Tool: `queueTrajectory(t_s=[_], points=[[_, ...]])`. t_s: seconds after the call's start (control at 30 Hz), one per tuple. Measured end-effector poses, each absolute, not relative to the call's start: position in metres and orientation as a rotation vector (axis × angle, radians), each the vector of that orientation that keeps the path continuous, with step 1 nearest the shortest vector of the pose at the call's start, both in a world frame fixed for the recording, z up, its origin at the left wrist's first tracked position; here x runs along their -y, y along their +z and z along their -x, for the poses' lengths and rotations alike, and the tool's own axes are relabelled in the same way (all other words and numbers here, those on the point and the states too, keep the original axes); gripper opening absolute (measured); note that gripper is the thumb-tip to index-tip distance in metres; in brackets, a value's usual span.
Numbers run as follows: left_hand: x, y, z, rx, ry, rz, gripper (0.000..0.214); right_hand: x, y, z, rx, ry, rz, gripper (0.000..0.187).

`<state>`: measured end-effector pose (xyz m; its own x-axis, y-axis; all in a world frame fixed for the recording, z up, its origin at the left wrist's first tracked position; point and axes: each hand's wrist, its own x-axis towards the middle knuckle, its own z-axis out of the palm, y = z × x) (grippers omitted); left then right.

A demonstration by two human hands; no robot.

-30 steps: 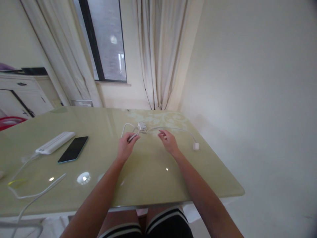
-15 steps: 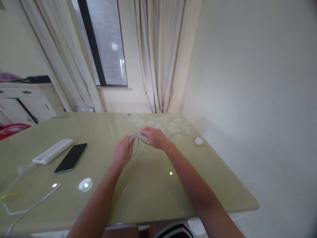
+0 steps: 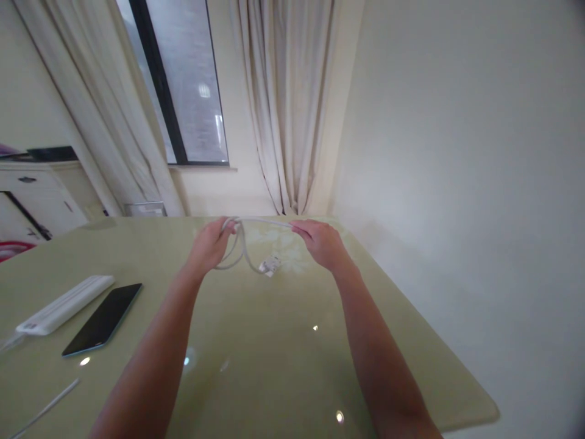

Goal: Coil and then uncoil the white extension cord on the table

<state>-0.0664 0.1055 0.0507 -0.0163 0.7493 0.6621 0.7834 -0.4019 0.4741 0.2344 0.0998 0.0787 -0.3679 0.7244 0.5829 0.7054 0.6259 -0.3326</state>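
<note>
A white cable (image 3: 244, 247) hangs in loose loops from my left hand (image 3: 211, 245), whose thumb and fingers are closed on it. From there one stretch of the cable runs nearly straight across to my right hand (image 3: 322, 242), which pinches it. Below, between the hands, a plug-like end piece (image 3: 270, 265) with a pale label shows at the end of the hanging part; whether it touches the table I cannot tell. Both hands are above the far part of the glossy green table (image 3: 274, 341).
A white power strip (image 3: 66, 305) and a dark phone (image 3: 104, 320) lie side by side on the left. Another white cable (image 3: 50, 405) lies near the front left. A wall (image 3: 434, 213) borders the table on the right; curtains (image 3: 292, 110) hang behind.
My hands have moved apart, drawing the cable out between them. The plug-like end has gone from the right side of the table to between my hands. The view has shifted slightly.
</note>
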Motion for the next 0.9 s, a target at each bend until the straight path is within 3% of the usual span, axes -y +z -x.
queueTrajectory(t_s=[0.17,0.37,0.5,0.67,0.9], points=[[-0.092,0.058,0.009,1.486,-1.168,2.556,0.041,-0.088,0.073,-0.202,2.279,-0.019,1.166,0.034],[-0.108,0.046,0.044,1.739,-1.485,2.351,0.045,-0.109,0.07,-0.243,2.161,0.19,1.119,0.024],[-0.117,0.043,0.073,1.81,-1.445,2.169,0.041,-0.112,0.077,-0.261,2.162,0.013,1.212,0.025],[-0.101,0.052,0.028,1.647,-1.186,2.414,0.04,-0.091,0.074,-0.213,2.35,-0.196,1.29,0.029],[-0.103,0.058,0.05,1.758,-1.576,2.189,0.04,-0.097,0.081,-0.243,2.267,-0.085,1.383,0.021]])
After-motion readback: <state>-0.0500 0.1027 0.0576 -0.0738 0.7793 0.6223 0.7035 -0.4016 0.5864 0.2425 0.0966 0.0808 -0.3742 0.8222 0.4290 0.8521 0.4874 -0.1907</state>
